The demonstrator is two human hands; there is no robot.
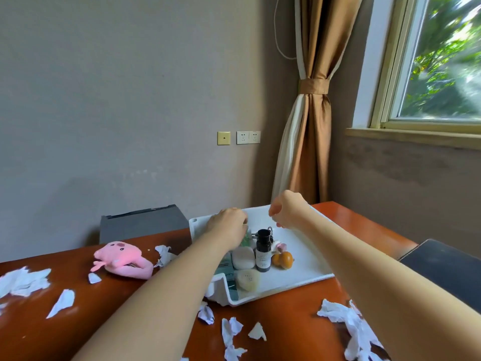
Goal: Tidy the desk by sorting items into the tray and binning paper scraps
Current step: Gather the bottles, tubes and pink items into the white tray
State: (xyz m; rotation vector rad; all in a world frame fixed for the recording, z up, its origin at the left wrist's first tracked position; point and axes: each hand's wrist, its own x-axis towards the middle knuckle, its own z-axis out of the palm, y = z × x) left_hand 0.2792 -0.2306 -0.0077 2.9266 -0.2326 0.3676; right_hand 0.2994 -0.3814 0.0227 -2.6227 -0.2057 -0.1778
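A white tray (pixel 302 238) lies on the red-brown desk (pixel 291 316). It holds a black bottle (pixel 263 252), an orange object (pixel 283 259), a white case (pixel 243 257), a pale round piece (pixel 247 280) and teal packets (pixel 226 267). My left hand (pixel 228 226) is over the tray's far left part, knuckles up, fingers curled down onto a small green item (pixel 246 238). My right hand (pixel 286 212) hovers above the tray's far edge, loosely curled and holding nothing. A pink plush toy (pixel 122 259) lies left of the tray. Torn white paper scraps (pixel 231 332) litter the desk.
More scraps lie at the left (pixel 24 281) and the near right (pixel 354 329). A dark chair back (pixel 143 225) stands behind the desk, and a dark flat object (pixel 447 269) sits at the right edge. A curtain and a window are at the back right.
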